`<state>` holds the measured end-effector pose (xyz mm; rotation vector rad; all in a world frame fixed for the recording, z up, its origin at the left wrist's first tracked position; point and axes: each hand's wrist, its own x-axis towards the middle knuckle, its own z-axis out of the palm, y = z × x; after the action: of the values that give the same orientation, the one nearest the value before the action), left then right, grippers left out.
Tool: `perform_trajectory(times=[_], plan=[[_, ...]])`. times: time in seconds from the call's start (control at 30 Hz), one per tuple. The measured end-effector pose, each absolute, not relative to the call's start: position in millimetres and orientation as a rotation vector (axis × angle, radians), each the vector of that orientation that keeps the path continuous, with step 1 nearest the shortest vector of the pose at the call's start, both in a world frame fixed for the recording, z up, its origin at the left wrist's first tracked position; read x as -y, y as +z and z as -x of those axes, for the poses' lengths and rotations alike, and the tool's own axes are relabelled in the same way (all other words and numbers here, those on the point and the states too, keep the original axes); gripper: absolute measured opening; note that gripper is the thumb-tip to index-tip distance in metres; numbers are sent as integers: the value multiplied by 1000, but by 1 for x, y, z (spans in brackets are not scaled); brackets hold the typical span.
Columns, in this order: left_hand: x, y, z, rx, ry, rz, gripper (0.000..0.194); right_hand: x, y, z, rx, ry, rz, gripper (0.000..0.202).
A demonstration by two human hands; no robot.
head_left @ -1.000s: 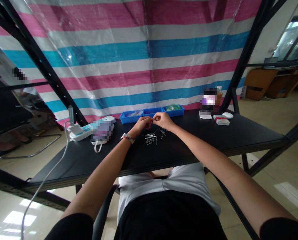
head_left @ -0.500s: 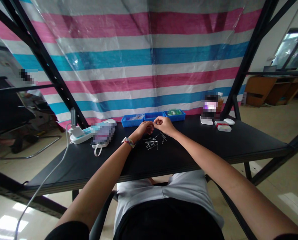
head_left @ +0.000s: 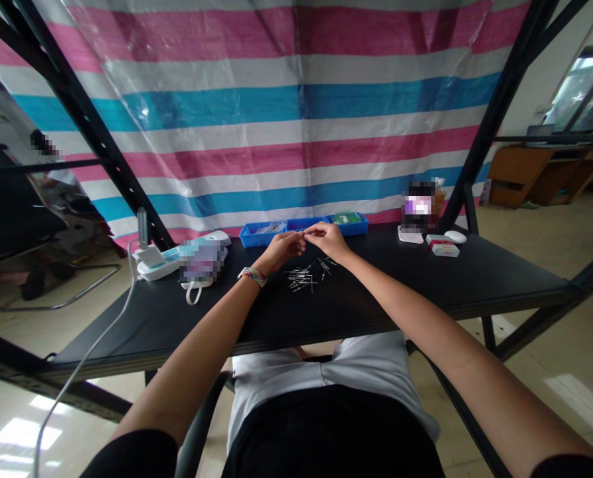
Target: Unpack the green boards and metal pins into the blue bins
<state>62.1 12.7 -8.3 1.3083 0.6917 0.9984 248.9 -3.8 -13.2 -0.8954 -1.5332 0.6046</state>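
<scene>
My left hand (head_left: pixel 285 249) and my right hand (head_left: pixel 328 240) meet at the fingertips, just in front of the blue bins. Both are closed in a pinch; whatever sits between the fingers is too small to make out. Below them on the black tabletop lies a loose pile of thin silvery pins with wire-like shafts (head_left: pixel 301 279). A few more of these pins (head_left: pixel 327 265) lie apart from the pile, beside my right wrist. The middle blue bin (head_left: pixel 306 224) is partly covered by my hands.
The left blue bin (head_left: pixel 261 234) holds clear packets, the right blue bin (head_left: pixel 356 226) green ones. To the left lie a white power strip (head_left: pixel 159 267) and a pouch-like blurred item (head_left: pixel 201 262). Rightward are a small box (head_left: pixel 443 247), a white mouse (head_left: pixel 455 236) and a stand (head_left: pixel 410 236).
The view has tilted slightly, shifting the table upward. My hands stay together at the fingertips, with the left fingers slightly repositioned. The pins on the table look unchanged.
</scene>
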Motion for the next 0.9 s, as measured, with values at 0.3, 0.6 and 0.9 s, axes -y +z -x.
perform_trajectory(times=[0.3, 0.6, 0.9], plan=[[-14, -8, -60, -795, 1105, -1512, 40, 4, -7, -257, 1217, 960, 1106, 32], [-11, -4, -60, -831, 1131, -1534, 39, 5, -6, -257, 1284, 968, 1001, 37], [-15, -6, -61, -885, 1051, -1433, 34, 6, -11, -256, 1356, 848, 870, 27]])
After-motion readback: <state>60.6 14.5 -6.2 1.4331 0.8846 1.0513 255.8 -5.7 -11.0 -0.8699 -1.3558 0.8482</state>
